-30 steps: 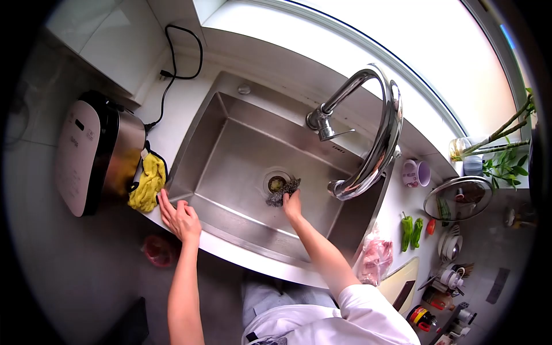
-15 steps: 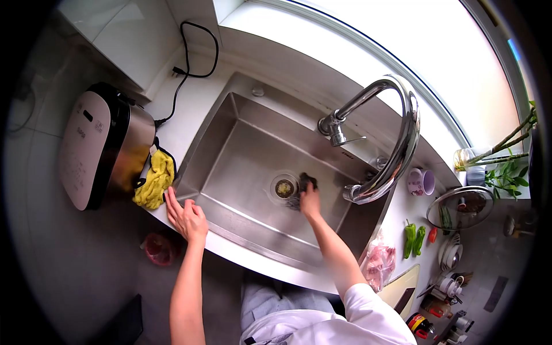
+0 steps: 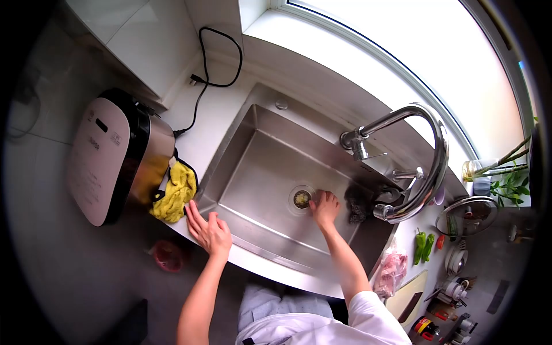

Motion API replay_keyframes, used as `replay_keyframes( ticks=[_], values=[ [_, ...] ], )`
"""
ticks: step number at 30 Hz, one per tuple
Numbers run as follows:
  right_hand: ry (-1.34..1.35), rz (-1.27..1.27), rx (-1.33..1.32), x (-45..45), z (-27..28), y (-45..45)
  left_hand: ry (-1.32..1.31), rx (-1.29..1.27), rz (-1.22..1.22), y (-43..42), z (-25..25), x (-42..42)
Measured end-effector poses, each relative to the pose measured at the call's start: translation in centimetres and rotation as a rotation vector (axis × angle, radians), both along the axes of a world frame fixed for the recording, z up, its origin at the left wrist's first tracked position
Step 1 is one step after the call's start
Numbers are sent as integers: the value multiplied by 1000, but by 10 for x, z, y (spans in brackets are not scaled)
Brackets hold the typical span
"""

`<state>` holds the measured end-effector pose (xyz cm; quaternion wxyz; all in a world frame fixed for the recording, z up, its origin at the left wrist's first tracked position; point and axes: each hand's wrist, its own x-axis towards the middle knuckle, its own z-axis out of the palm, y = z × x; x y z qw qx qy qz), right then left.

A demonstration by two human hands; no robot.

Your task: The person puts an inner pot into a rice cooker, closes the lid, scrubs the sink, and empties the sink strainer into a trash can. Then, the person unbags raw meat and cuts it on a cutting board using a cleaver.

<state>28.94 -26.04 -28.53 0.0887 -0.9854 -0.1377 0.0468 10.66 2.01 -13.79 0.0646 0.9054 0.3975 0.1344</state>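
Since half a second ago, the dark mesh scrubber has left the right hand and now lies at the right-hand end of the sink, well apart from the fingers; whether it rests on the floor of the basin or against the side wall is hard to tell. The right hand has come back to the drain strainer, its grip bare, thumb apart from the fingers and close to the strainer's rim; contact cannot be made out. Pale yellow-green bits sit inside the strainer. The left hand stays at the front edge of the sink, its grip also bare, fingers stretched out with the tips just beside a yellow cloth. That cloth lies next to a boxy appliance on the bench. The chrome faucet arches over the basin's right side, and green peppers lie farther right.
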Motion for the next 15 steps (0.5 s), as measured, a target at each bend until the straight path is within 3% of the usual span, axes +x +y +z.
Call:
replay_keyframes(
  ticks=[8, 10, 11, 13, 15],
  values=[
    [-137, -52, -54, 18, -14, 12, -10, -16, 2, 0, 0, -1],
    [98, -160, 155, 24, -12, -9, -30, -11, 13, 0, 0, -1],
    [93, -141, 155, 27, -11, -24, -44, -3, 7, 0, -1, -2],
    [428, -352, 563, 27, -16, -66, -49, 9, 31, 1, -7, -4],
    [582, -363, 685, 14, -5, -101, -145, -1, 11, 1, -9, -7]
  ],
)
